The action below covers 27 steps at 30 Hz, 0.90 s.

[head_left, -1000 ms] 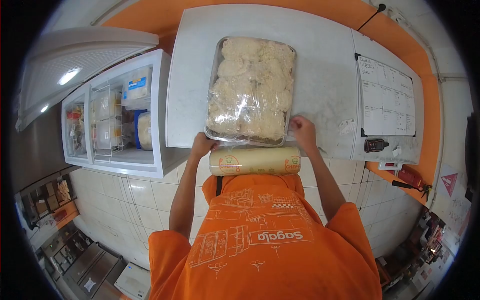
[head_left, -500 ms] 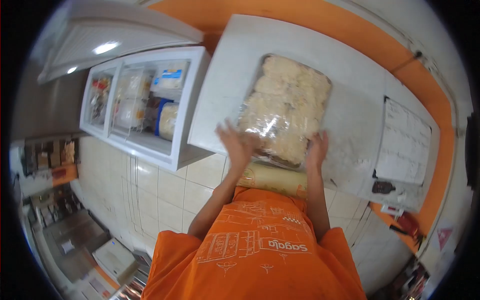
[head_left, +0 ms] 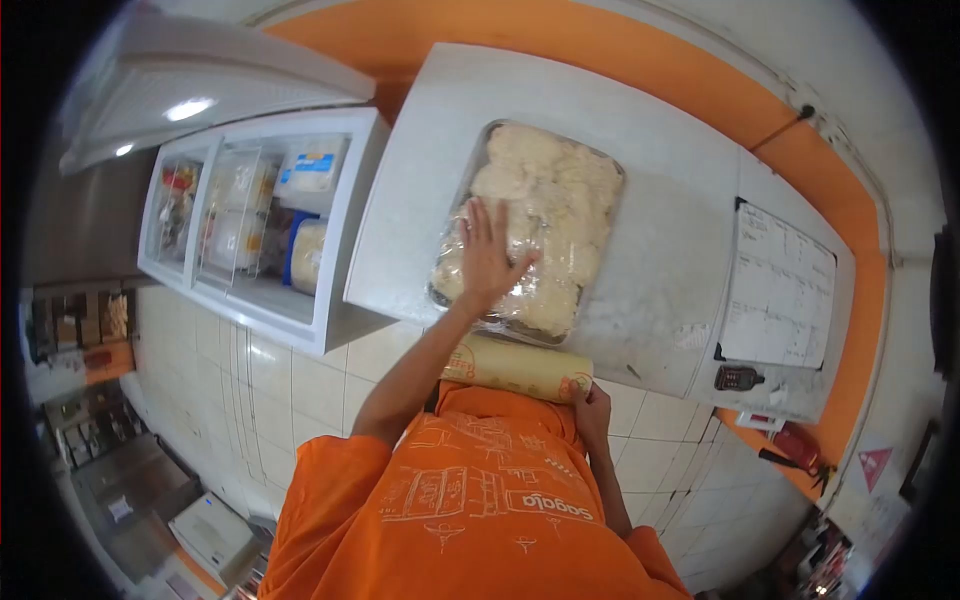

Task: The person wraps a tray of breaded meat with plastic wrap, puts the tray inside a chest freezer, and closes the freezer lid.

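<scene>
A rectangular tray [head_left: 436, 292] stands on the white top, filled with pale, lumpy, coated food [head_left: 575, 205]. Shiny clear cling film stretches over the food. My left hand [head_left: 488, 258] lies flat on the film at the tray's left side, fingers spread. Between the tray and my orange shirt is a yellowish roll of cling film [head_left: 515, 367] with red print. The fingers of my right hand [head_left: 593, 407] are closed on the right end of this roll.
A chest freezer [head_left: 335, 235] with its lid [head_left: 230, 70] raised holds bagged and boxed goods at the left. A written whiteboard sheet [head_left: 780, 285] and a dark bottle-shaped item [head_left: 738, 378] lie on the right. A red fire extinguisher [head_left: 797, 445] is beyond the right edge.
My left hand has moved up onto the film and now presses flat. My right hand has dropped from the tray's near right corner to the roll's end. The whole view has shifted slightly.
</scene>
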{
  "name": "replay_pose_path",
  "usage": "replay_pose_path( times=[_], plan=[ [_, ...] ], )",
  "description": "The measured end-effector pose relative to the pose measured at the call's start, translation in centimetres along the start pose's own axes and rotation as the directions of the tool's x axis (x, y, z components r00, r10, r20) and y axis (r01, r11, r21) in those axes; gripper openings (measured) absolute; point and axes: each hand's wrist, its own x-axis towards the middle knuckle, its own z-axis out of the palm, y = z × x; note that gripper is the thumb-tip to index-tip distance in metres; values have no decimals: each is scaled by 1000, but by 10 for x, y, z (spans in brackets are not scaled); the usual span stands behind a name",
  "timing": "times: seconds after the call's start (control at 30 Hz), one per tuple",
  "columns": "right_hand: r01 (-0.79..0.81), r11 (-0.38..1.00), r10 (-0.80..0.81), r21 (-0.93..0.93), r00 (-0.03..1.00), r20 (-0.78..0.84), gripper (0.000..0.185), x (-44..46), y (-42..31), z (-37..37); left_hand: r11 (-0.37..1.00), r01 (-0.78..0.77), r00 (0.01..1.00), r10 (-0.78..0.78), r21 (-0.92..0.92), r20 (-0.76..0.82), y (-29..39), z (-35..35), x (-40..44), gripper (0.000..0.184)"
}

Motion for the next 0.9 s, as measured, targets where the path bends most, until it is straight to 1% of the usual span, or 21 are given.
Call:
replay_pose_path(
  times=[0.03,0.07,0.1,0.13,0.17,0.2,0.27,0.3,0.37,0.43,0.47,0.5,0.57,0.6,0.67,0.73,0.77,0.8,0.83,0.87,0.9],
  plan=[
    [117,987,-110,113,992,-67,40,-2,-2,11,996,4,1000,-5,88,18,-4,-3,9,92],
    [104,962,-84,252,992,-89,32,-23,-41,20,984,9,999,-15,175,33,-9,-4,19,90],
    [108,959,-82,260,991,-109,32,-36,-55,14,991,67,997,-70,116,23,-20,2,31,87],
    [287,956,-292,-67,953,-83,27,-46,-64,9,990,127,992,-128,57,16,-31,9,42,85],
    [436,815,-467,-381,884,11,23,-56,-75,3,992,112,993,-113,49,22,-35,11,47,85],
    [581,628,-661,-517,750,40,20,-72,-95,-2,994,98,995,-99,50,10,-38,13,49,82],
    [718,359,-835,-596,532,138,31,-95,-133,-28,995,90,996,-90,47,-1,-44,8,44,79],
    [737,254,-888,-627,435,152,35,-105,-151,-44,1000,14,999,-15,27,39,-48,-1,39,78],
    [675,202,-907,-710,403,125,33,-119,-176,-77,998,-63,994,62,8,90,-58,-10,24,77],
    [580,151,-889,-800,433,147,29,-121,-207,-99,999,-47,999,48,-22,14,-67,-9,12,76],
    [557,144,-887,-818,440,143,27,-113,-212,-109,998,53,999,-53,-46,6,-60,-13,6,77],
    [563,136,-889,-815,433,150,27,-101,-215,-118,997,57,998,-57,-43,-3,-56,-14,1,77],
    [531,-48,-857,-846,413,308,24,-69,-217,-131,970,219,976,-218,-107,15,-50,-19,-10,76],
    [542,-60,-857,-838,402,321,24,-53,-218,-135,968,228,973,-229,-103,1,-47,-23,-18,76],
    [539,-94,-855,-837,387,345,27,-30,-217,-143,833,523,853,-512,-182,106,-32,-32,-37,75],
    [537,-109,-878,-836,342,334,28,-21,-220,-152,921,334,932,-291,202,-216,-34,-2,-75,76],
    [521,-114,-901,-846,304,309,29,-16,-222,-155,952,223,965,-185,210,-183,-18,3,-89,79],
    [512,-73,-875,-856,379,301,28,-14,-222,-160,988,52,999,-48,143,-25,-6,6,-105,82],
    [525,-67,-870,-849,385,307,28,-16,-221,-158,994,-102,988,96,43,124,8,11,-122,85],
    [523,-2,-890,-852,388,240,28,-16,-224,-155,987,-152,960,137,44,243,26,14,-132,87],
    [521,59,-906,-851,386,173,27,-14,-227,-153,976,-194,961,169,97,220,32,25,-142,86]
  ],
)
